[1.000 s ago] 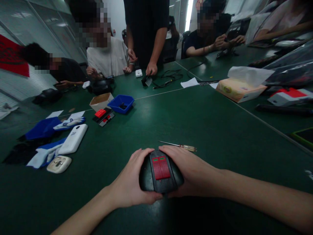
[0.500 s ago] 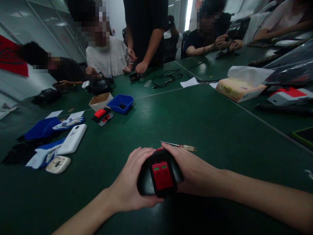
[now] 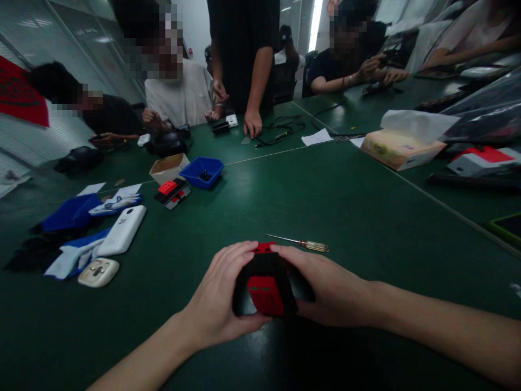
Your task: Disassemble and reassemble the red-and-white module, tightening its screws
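Observation:
Between my hands is a black device with a red panel (image 3: 266, 297) facing me and another red part on its top edge. My left hand (image 3: 222, 293) grips its left side, fingertips at the top and thumb along the lower edge. On the other side, my right hand (image 3: 325, 282) is closed round the right edge, its fingers partly hidden behind the device. Just beyond the right hand, a screwdriver (image 3: 313, 246) with a clear yellowish handle lies on the green table (image 3: 260, 206).
To the left lie a white phone-like case (image 3: 124, 231), a cream rounded gadget (image 3: 98, 272) and work gloves (image 3: 77, 255). Farther off are a blue bin (image 3: 202, 172), a cardboard box (image 3: 169, 167) and a red-and-black part (image 3: 173, 194). A tissue box (image 3: 401, 147) stands right. Several people sit or stand around.
Both my hands have tilted the device, so its red panel leans away and its red top part shows more. Across the table, a standing person's hand has moved right along the tabletop.

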Demonstrator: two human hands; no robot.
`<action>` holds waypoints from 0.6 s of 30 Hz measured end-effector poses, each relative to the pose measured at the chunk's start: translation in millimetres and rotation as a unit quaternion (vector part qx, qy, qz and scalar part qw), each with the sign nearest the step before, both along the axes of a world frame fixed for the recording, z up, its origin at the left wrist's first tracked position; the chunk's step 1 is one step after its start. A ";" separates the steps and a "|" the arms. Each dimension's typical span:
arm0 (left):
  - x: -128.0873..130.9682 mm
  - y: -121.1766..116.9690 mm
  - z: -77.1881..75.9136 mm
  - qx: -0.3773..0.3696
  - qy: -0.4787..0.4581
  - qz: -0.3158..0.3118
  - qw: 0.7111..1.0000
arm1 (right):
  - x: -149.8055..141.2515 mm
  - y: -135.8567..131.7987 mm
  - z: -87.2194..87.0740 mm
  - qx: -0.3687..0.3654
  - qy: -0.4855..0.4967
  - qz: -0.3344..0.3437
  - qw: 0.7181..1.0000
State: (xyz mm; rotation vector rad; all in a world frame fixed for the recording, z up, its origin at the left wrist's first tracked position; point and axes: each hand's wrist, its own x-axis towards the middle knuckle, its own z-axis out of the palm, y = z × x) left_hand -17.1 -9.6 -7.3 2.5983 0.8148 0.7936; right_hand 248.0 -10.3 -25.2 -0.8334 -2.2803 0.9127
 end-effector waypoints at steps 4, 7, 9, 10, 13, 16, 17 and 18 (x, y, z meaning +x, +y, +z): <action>-1.0 0.8 -0.3 -0.023 0.013 0.033 0.999 | -0.5 1.9 2.3 -0.019 0.006 0.005 1.000; -1.3 0.7 -0.5 -0.035 0.029 0.051 0.998 | 0.5 1.5 0.6 -0.005 0.015 -0.002 1.000; -0.4 0.3 0.5 -0.040 0.045 0.060 0.996 | 1.8 0.6 -2.0 0.008 0.011 -0.008 1.000; 0.3 0.1 1.3 -0.043 0.052 0.063 0.996 | 2.6 0.2 -3.6 0.013 0.007 -0.009 1.000; 2.5 -0.4 4.2 -0.054 0.065 0.068 0.994 | 4.9 -0.9 -7.3 0.025 0.006 -0.002 1.000; 3.5 -0.5 6.2 -0.055 0.061 0.065 0.994 | 6.3 -1.3 -7.3 0.030 0.006 0.005 1.000; 3.4 -0.5 6.5 -0.057 0.061 0.064 0.994 | 6.6 -1.3 -6.7 0.032 0.003 0.008 0.999; 3.3 -0.3 6.8 -0.060 0.061 0.064 0.994 | 6.8 -1.2 -5.9 0.034 -0.001 0.010 0.999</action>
